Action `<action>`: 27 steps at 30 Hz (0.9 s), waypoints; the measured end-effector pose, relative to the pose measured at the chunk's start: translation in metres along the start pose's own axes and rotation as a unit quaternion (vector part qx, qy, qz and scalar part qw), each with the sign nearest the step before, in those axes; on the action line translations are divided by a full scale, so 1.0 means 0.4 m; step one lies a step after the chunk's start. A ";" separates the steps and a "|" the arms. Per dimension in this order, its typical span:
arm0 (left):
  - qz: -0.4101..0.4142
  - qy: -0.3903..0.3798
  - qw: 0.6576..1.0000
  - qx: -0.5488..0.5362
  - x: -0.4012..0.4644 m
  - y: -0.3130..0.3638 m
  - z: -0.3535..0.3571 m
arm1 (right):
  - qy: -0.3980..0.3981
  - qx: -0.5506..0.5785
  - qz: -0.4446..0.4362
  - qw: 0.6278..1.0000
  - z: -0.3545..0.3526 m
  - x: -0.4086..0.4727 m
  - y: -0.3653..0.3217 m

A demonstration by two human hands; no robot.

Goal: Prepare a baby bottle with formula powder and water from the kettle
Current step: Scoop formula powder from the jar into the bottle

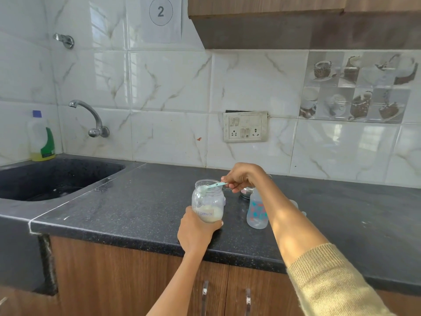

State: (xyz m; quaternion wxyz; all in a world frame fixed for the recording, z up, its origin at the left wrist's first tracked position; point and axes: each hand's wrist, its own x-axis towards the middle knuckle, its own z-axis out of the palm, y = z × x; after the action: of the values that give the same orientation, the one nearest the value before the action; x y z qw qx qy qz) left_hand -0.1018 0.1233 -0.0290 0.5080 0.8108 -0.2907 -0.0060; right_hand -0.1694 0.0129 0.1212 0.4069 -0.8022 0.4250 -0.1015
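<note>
At the counter's left end, a sink [57, 176] is sitting under a wall tap [91, 117], with a dish-soap bottle [42, 137] standing in the corner. Moving right, the left hand [196, 231] is wrapping its fingers around the base of the formula jar [207, 201], steadying it on the dark countertop [136, 201]. Above the jar's open mouth, the right hand [239, 176] is pinching the handle of a teal scoop [215, 185], whose bowl is lying at the rim. Just beside the jar, the baby bottle [257, 212] is standing upright and uncapped. For a clean measure, the person should be keeping the jar steady, levelling the scoop and carrying it flat across to the bottle's mouth.
</note>
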 end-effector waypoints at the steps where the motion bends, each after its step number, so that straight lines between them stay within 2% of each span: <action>1: 0.001 0.001 1.000 0.001 0.000 0.000 0.001 | 0.005 0.020 -0.001 1.000 -0.002 0.000 0.006; 12: 0.012 0.001 1.000 0.014 -0.004 0.001 0.000 | 0.038 0.182 0.012 0.982 -0.084 -0.053 0.092; 16: 0.020 -0.003 1.000 0.002 -0.009 0.009 -0.008 | 0.080 0.212 -0.001 0.974 -0.156 -0.112 0.141; 20: 0.088 0.043 0.995 0.034 -0.045 0.028 -0.001 | 0.121 0.229 0.017 0.966 -0.222 -0.144 0.199; 23: 0.198 0.090 0.976 0.012 -0.119 0.058 0.030 | 0.136 0.241 0.030 0.960 -0.242 -0.160 0.232; 25: 0.243 0.068 0.968 0.002 -0.165 0.085 0.061 | 0.138 0.244 0.037 0.959 -0.240 -0.166 0.246; 27: 0.257 0.014 0.966 0.012 -0.191 0.114 0.092 | 0.140 0.234 0.043 0.961 -0.234 -0.165 0.258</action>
State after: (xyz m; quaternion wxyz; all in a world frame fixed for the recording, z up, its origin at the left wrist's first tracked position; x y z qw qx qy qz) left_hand -0.1976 0.1154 -0.0310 0.4869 0.7145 -0.4826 0.1398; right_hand -0.3197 -0.0215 0.1176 0.5231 -0.6436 0.4763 -0.2921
